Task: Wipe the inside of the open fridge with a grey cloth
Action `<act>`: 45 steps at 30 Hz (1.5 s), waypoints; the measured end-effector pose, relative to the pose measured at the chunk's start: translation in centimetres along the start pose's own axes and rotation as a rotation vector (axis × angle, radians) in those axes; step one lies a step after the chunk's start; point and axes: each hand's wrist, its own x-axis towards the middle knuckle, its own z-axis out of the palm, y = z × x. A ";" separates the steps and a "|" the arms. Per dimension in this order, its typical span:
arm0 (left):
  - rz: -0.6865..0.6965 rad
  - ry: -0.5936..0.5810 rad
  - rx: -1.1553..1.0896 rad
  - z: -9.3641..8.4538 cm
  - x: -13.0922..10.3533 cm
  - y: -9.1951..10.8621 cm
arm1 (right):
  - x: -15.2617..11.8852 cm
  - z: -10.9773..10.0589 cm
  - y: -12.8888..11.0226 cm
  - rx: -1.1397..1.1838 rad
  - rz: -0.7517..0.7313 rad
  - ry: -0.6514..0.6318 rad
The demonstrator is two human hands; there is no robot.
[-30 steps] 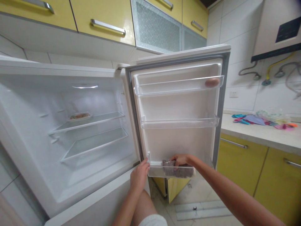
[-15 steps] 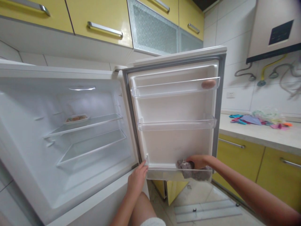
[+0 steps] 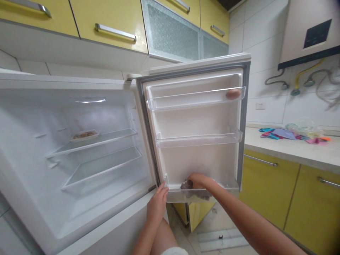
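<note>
A fridge door (image 3: 196, 163) stands wide open, with clear plastic shelves on its inner side. My right hand (image 3: 198, 180) reaches down into the bottom door shelf (image 3: 225, 194), closed over a crumpled dark grey cloth (image 3: 186, 184). Part of the cloth shows through the clear front wall, and my fingertips are hidden behind the hand. At the left end of that same shelf, my left hand (image 3: 156, 202) has its fingers closed on the corner. One brown egg (image 3: 233, 94) lies at the right of the top door shelf (image 3: 186, 102).
Inside the fridge, a white food tray (image 3: 85, 136) rests on the upper glass shelf (image 3: 117, 135). Colourful cloths or bags (image 3: 284, 134) lie on the countertop (image 3: 265, 145) at right. Yellow cabinets (image 3: 114, 21) hang above, and a low yellow cabinet door (image 3: 198, 214) stands open beneath.
My right hand has slid the grey cloth leftward along the bottom door shelf, from its right end to near the middle. My left hand stays at the left corner.
</note>
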 end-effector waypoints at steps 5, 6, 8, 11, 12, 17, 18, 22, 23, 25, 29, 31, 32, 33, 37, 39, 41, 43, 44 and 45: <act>-0.010 0.023 -0.041 1.0 0.2 -0.3 | 3.8 1.8 -5.0 0.012 -0.146 -0.074; -0.020 0.024 -0.049 1.0 0.2 -0.3 | 4.2 2.1 -5.6 0.024 -0.174 -0.083; -0.033 0.028 -0.063 0.8 0.4 -0.2 | 4.5 2.2 -6.0 0.048 -0.222 -0.108; -0.033 0.023 -0.065 0.2 0.5 -0.2 | 3.8 1.8 -4.8 0.081 -0.271 -0.153; -0.027 0.017 -0.055 0.0 0.5 -0.3 | 3.4 1.5 -4.0 0.088 -0.280 -0.168; 0.020 0.001 0.031 -0.6 0.5 -0.5 | -0.5 -0.3 1.2 0.068 -0.256 -0.233; 0.025 -0.001 0.043 -0.6 0.5 -0.6 | -1.5 -0.7 2.4 0.055 -0.245 -0.236; 0.065 0.020 0.045 -0.4 0.4 -1.0 | -6.2 -2.5 6.7 -0.036 -0.171 -0.200; 0.076 0.022 0.039 -0.4 0.4 -1.1 | -7.2 -2.9 7.3 -0.071 -0.142 -0.177; 0.090 0.005 0.031 -0.4 0.4 -1.2 | -8.8 -3.8 7.9 -0.141 -0.090 -0.107; 0.089 -0.029 0.025 -0.7 0.4 -1.1 | -10.2 -5.4 5.9 -0.249 -0.009 0.166; 0.093 -0.034 0.021 -0.8 0.3 -1.0 | -10.4 -5.8 4.3 -0.289 -0.008 0.384; 0.101 -0.036 0.016 -0.9 0.3 -0.9 | -10.4 -5.8 3.6 -0.317 -0.037 0.531; 0.111 -0.036 0.008 -0.9 0.2 -0.9 | -10.3 -5.7 3.0 -0.354 -0.089 0.695; 0.129 -0.027 -0.015 -1.1 0.1 -0.9 | -8.4 -3.9 1.8 -0.521 -0.291 1.163; 0.118 -0.034 -0.017 -1.1 0.1 -0.9 | -6.5 -2.7 1.4 -0.560 -0.273 1.138; 0.105 -0.050 -0.014 -1.1 0.1 -0.9 | -4.3 -1.4 0.7 -0.575 -0.246 1.047; 0.099 -0.064 -0.003 -1.1 0.2 -0.8 | -2.3 -0.3 -0.3 -0.588 -0.306 0.941; 0.100 -0.066 0.005 -1.0 0.2 -0.8 | -1.5 0.1 -0.9 -0.600 -0.379 0.876; 0.102 -0.065 0.010 -1.0 0.3 -0.7 | -0.7 0.3 -1.6 -0.615 -0.467 0.805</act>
